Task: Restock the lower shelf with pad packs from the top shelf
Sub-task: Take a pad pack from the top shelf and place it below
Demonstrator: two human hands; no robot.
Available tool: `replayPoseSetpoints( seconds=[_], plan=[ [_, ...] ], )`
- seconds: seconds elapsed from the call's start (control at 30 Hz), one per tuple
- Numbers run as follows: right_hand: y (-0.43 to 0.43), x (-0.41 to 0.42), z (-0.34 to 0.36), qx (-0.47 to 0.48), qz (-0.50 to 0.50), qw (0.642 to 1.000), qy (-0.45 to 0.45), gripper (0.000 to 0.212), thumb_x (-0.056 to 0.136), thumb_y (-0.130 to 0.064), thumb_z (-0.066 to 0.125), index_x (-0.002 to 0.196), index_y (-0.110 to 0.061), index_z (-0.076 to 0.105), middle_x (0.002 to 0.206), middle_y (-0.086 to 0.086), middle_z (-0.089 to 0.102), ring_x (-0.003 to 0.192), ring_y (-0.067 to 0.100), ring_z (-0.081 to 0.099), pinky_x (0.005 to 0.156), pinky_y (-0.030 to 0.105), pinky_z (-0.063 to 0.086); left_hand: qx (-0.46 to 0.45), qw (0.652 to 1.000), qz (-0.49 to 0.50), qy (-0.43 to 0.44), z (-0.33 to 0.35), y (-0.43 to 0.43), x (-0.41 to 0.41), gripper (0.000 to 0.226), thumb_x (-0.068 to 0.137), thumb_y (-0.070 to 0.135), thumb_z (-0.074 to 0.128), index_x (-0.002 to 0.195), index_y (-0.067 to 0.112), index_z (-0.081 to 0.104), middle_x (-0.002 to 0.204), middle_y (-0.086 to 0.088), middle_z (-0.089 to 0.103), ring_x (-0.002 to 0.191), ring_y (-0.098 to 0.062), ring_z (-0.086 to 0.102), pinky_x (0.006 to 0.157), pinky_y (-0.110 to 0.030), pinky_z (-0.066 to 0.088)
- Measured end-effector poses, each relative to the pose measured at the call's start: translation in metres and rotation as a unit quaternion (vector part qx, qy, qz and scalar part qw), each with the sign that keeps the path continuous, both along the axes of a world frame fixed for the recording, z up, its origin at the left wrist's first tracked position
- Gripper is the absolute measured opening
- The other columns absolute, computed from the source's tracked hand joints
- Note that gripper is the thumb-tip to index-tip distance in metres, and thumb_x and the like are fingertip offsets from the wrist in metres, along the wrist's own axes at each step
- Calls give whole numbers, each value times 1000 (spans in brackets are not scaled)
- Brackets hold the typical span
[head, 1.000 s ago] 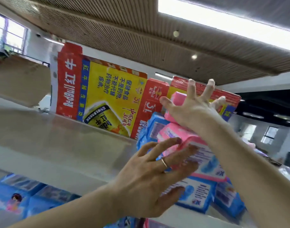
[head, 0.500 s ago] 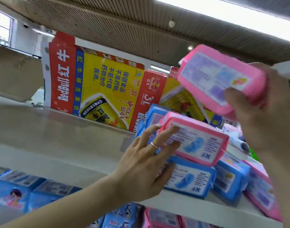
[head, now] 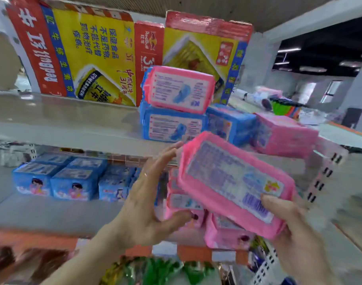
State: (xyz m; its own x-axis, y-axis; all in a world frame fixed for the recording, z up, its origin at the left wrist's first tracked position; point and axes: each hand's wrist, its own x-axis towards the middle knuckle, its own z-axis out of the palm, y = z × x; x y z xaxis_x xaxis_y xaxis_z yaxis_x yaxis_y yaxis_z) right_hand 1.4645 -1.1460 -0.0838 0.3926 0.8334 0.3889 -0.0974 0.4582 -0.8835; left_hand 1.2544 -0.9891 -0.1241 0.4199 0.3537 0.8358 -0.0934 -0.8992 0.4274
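Note:
A pink pad pack [head: 233,182] is held tilted in front of the lower shelf [head: 52,212]. My right hand [head: 293,227] grips its lower right end, thumb on the printed face. My left hand [head: 149,200] is spread open, fingertips touching the pack's left end. Behind it, pink packs [head: 184,202] stand on the lower shelf, with blue packs [head: 71,182] to their left. On the top shelf [head: 62,124] a pink pack [head: 180,89] lies on a blue one [head: 171,126], beside a second blue pack [head: 231,122] and a second pink pack [head: 282,134].
Red and yellow drink cartons [head: 89,54] stand at the back of the top shelf. A perforated shelf upright [head: 320,182] rises on the right. Green and mixed packets [head: 155,272] fill the level below the lower shelf. An open aisle lies to the right.
My right hand brought the pink pack down from above the top shelf to lower-shelf height. My left hand left the stack on the top shelf and came down to the pack's left end.

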Motion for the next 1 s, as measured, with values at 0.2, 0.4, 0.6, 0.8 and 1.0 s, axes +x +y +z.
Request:
replayPoseSetpoints(
  seconds=[0.2,0.4,0.6,0.8,1.0],
  plan=[
    [-24,-16,-95,-260,112,957,57,89,28,-84,80,99,-30,79,110,14,74,101,34,71,89,62,54,-358,929,-87,14,-80,-79,-6,61,78,28,83,131,29,54,120,12,69,106,-1,65,85,-16,50],
    [-59,-35,-164,-340,109,931,-71,40,76,-78,56,97,-43,53,84,-22,62,91,1,63,87,24,43,-520,845,123,8,-142,-139,-20,55,70,50,85,114,27,61,101,5,76,95,-11,73,85,-30,58],
    [-80,-35,-165,-284,119,948,-79,68,80,-42,67,143,-41,40,128,-14,65,116,7,64,97,33,52,-564,819,99,24,-156,-152,-26,95,63,63,85,141,29,44,128,0,67,117,-23,65,102,-51,50],
    [-77,-33,-162,-220,71,971,-62,61,85,-30,68,141,-35,44,131,-8,64,119,12,63,92,29,55,-548,836,-27,-6,-151,-136,-19,83,62,52,89,130,26,48,115,-7,71,103,-23,71,81,-34,59],
    [-45,-41,-162,-314,53,948,-32,61,80,-83,45,127,-47,55,109,0,74,85,19,65,67,31,44,-611,778,149,10,-129,-89,-25,75,81,69,58,114,3,47,112,-13,64,74,-4,52,59,-24,39]
  ],
)
